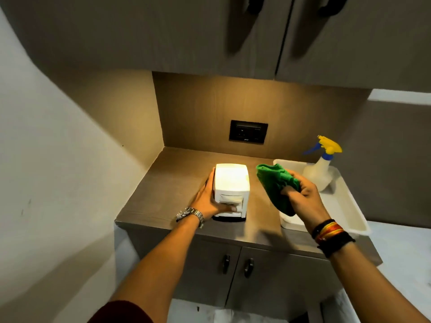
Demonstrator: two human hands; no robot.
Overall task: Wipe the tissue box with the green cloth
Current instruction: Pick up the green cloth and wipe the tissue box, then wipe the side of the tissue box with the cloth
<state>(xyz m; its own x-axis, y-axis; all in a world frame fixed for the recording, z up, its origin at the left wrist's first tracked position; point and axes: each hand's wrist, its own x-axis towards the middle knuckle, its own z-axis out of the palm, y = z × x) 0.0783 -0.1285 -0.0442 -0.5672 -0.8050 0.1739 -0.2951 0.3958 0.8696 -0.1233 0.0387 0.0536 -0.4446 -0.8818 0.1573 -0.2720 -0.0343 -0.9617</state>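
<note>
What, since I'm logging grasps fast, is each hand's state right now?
Left hand: grips the white upright tissue box, thumb across its front.
Right hand: holds the crumpled green cloth, clear of the box.

A green cloth (277,190) is hanging from the fingers of the right hand (303,195) — the white tissue box (231,183) is glowing yellow against those of the left hand (207,201).

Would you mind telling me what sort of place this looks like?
Probably an indoor pantry or utility nook: a wood-look counter above cupboard doors, wall cabinets overhead, and a power socket on the back panel.
</note>
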